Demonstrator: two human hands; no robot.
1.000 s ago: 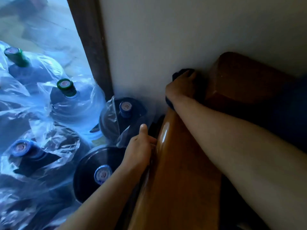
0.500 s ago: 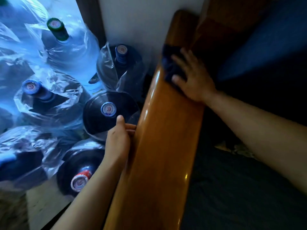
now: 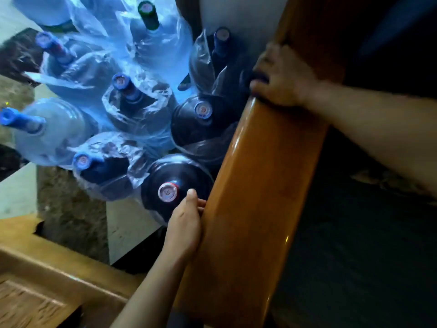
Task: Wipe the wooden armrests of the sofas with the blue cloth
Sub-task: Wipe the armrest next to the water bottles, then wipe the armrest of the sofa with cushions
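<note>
A glossy brown wooden armrest [image 3: 255, 185] runs from the bottom centre up to the top right. My right hand [image 3: 281, 79] lies across it near the far end, fingers curled over its left edge and pressing the blue cloth [image 3: 259, 76], of which only a dark strip shows under the fingers. My left hand [image 3: 186, 223] rests flat against the armrest's left side lower down, thumb up, holding nothing.
Several large water bottles [image 3: 201, 119] wrapped in clear plastic stand packed on the floor left of the armrest. A dark sofa seat [image 3: 354, 256] lies to the right. A wooden furniture edge [image 3: 47, 268] fills the bottom left. A white wall [image 3: 236, 20] is behind.
My right hand has pulled the cloth back along the armrest toward me and shifted to its left edge. The view has tilted further down; the left hand stays on the armrest's side.
</note>
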